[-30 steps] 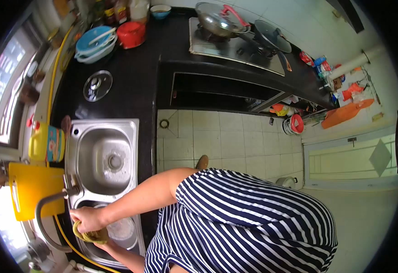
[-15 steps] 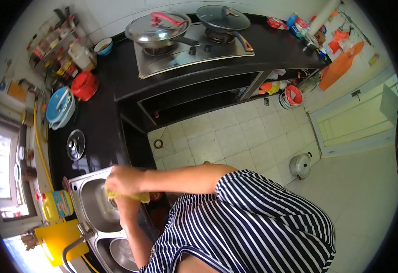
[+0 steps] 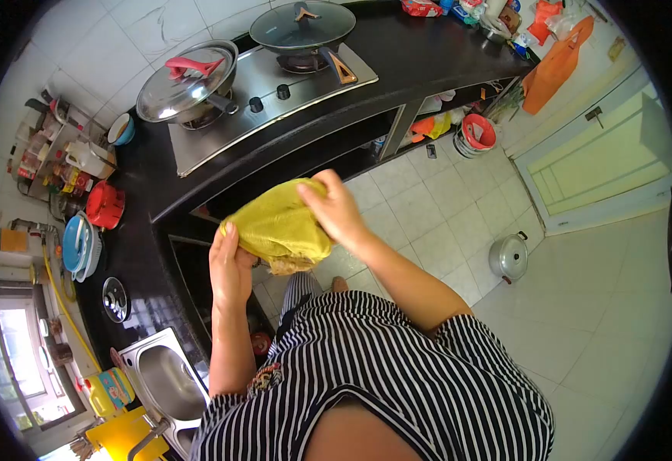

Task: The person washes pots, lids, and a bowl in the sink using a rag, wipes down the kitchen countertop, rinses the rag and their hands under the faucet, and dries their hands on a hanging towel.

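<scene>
A yellow-green cloth (image 3: 278,224) is stretched between my two hands, above the floor in front of the dark counter. My left hand (image 3: 230,265) grips its left edge, with the thumb on top. At the cloth's upper right, my right hand (image 3: 334,209) pinches it between thumb and fingers. The cloth is partly folded, and its lower end hangs in a brownish bunch.
Behind the hands runs the black counter (image 3: 145,180) with a gas stove (image 3: 267,100), a lidded wok (image 3: 186,88) and a lidded pan (image 3: 301,31). A steel sink (image 3: 168,384) lies lower left. A lidded pot (image 3: 509,257) stands on the floor at right.
Both hands have moved from the sink toward the stove side with the cloth. The cloth, bunched earlier, is now spread between them. The view has turned toward the stove.
</scene>
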A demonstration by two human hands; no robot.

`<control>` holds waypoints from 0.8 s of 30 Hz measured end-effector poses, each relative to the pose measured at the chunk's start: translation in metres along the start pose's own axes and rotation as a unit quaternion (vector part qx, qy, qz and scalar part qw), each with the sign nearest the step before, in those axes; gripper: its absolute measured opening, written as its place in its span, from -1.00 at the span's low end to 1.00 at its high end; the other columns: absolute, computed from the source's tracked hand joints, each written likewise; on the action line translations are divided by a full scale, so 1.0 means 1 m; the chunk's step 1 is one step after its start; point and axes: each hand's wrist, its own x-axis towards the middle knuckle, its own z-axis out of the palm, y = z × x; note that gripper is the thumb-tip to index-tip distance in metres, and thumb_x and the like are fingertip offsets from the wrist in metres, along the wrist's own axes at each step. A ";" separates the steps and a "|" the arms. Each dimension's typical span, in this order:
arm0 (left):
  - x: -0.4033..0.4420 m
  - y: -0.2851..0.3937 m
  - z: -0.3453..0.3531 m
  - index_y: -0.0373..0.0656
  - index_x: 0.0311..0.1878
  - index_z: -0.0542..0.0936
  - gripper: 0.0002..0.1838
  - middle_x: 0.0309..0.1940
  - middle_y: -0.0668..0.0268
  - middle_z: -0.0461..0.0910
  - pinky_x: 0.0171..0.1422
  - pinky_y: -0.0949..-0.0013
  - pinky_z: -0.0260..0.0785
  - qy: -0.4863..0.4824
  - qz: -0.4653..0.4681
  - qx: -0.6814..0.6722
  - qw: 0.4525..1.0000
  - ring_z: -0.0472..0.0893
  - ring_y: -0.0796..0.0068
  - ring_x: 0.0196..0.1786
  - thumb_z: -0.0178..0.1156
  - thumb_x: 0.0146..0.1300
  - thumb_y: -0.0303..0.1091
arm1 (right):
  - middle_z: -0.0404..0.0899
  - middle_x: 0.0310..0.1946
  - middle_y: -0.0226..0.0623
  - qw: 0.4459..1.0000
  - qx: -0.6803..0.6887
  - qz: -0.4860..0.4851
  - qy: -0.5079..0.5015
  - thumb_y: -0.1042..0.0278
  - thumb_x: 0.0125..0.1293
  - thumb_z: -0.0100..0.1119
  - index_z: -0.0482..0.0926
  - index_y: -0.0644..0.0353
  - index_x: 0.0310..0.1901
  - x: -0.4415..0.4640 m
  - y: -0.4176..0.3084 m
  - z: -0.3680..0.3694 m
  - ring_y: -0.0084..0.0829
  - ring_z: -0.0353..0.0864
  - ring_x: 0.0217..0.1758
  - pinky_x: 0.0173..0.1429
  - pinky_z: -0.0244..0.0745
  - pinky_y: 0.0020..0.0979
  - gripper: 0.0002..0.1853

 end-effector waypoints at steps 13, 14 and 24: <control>0.168 0.003 0.148 -0.24 0.11 0.51 -0.79 -0.04 0.26 0.64 0.21 0.31 0.46 -0.191 -0.059 -0.062 0.978 0.63 0.43 0.01 0.08 0.47 -0.45 | 0.41 0.27 -0.07 0.980 -0.089 -0.173 -0.050 0.34 0.31 0.30 0.55 0.26 0.16 0.076 -0.021 -0.127 -0.21 0.37 0.40 0.43 0.28 -0.20 -0.59; 0.180 0.010 0.155 -0.25 0.06 0.55 -0.82 -0.10 0.28 0.67 0.14 0.38 0.48 -0.191 -0.057 -0.056 0.978 0.65 0.48 -0.06 0.11 0.48 -0.42 | 0.50 0.07 -0.18 0.972 -0.160 -0.168 -0.017 0.36 0.31 0.30 0.58 0.26 0.04 0.085 -0.036 -0.140 -0.32 0.48 0.19 0.26 0.38 -0.28 -0.69; 0.280 0.022 0.198 -0.13 0.56 -0.01 -0.10 0.34 0.10 0.35 0.47 0.27 0.19 -0.403 -0.032 0.093 0.910 0.32 0.36 0.40 0.25 0.38 0.02 | 0.55 -0.25 -0.46 0.975 0.219 0.036 0.020 0.34 0.37 0.25 0.54 0.27 -0.13 0.197 -0.110 -0.143 -0.70 0.47 -0.19 -0.09 0.40 -0.60 -0.81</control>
